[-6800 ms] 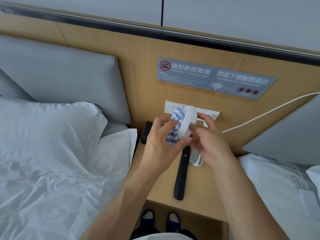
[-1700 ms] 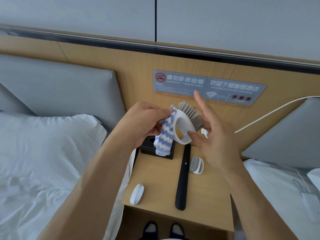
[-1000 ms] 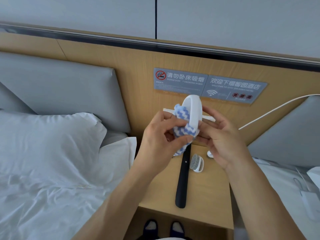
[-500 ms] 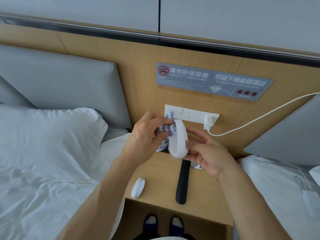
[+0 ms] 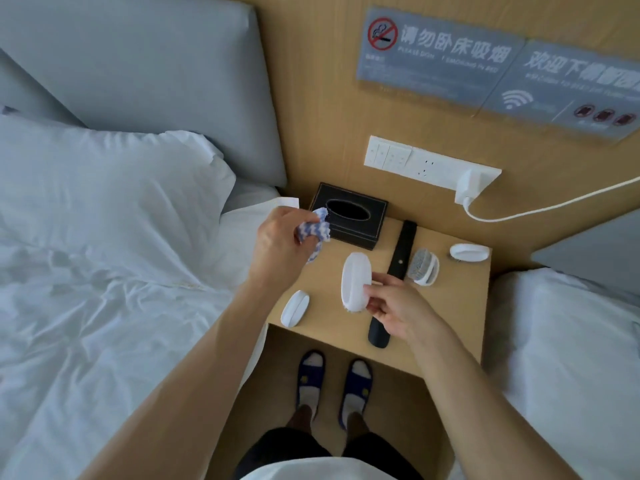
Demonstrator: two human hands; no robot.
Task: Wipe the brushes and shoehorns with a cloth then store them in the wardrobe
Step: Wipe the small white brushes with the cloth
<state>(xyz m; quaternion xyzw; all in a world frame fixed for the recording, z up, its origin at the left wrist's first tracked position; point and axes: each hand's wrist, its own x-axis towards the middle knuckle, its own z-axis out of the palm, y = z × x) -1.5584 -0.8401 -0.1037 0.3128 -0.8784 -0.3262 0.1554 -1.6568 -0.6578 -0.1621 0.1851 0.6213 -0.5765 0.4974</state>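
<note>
Black tissue box [image 5: 348,218] on nightstand [image 5: 446,327] (slot dark).

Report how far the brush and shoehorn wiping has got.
Done: cannot tell which brushes are already wiped. In hand: the right hand holds a white brush low over the nightstand; the left hand grips the striped cloth. Left: the black shoehorn and three other brushes lie there; nothing is stored, no wardrobe in view.

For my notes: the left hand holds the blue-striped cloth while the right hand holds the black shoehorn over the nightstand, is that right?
Not quite. The head view shows the right hand holding a white brush, not the black shoehorn, which lies on the nightstand. The left hand does hold the cloth.
</note>
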